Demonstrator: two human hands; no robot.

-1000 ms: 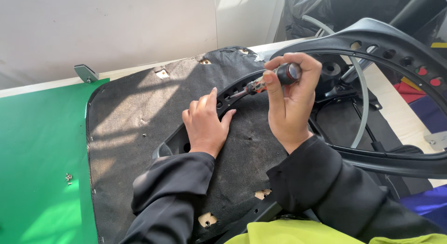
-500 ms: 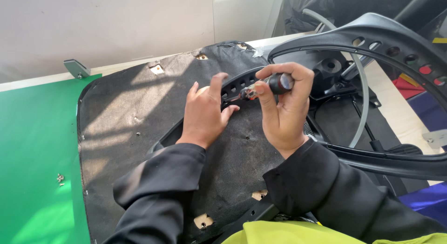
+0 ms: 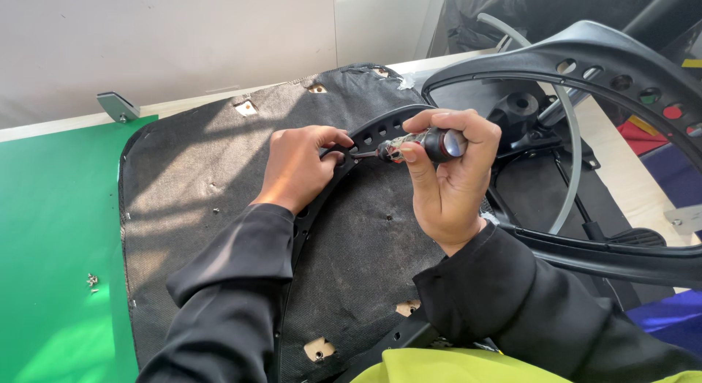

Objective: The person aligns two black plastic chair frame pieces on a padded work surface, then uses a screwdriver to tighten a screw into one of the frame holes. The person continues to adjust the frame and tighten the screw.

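Fingers of the right hand (image 3: pixel 446 182) wrap the dark handle of a screwdriver (image 3: pixel 420 145), which lies almost level and points left toward the left hand (image 3: pixel 300 167). Its shaft is short in view; the tip goes behind the left fingertips (image 3: pixel 340 141), so the screw itself, if one is there, cannot be made out. The left hand rests on a black bracket (image 3: pixel 380 130), a curved plastic strip with a row of small round holes, and its thumb and fingers pinch together at the spot where the tip meets the strip. Whether they hold something small is hard to say.

The bracket lies on a seat pad (image 3: pixel 190 178), turned underside up: dark grey fabric, rough and dusty, with pale foam showing through torn patches near its edges. The pad sits on a green mat (image 3: pixel 51 229) at the left, and its lower edge is cut off by the sleeves and the frame. A few tiny screws (image 3: pixel 92 280) lie loose on the mat, well apart from the hands. A grey metal bracket (image 3: pixel 117 105) stands at the mat's far edge.

To the right, a large black frame (image 3: pixel 621 61) with round holes arches over a grey hoop (image 3: pixel 567 134); both run out of view.
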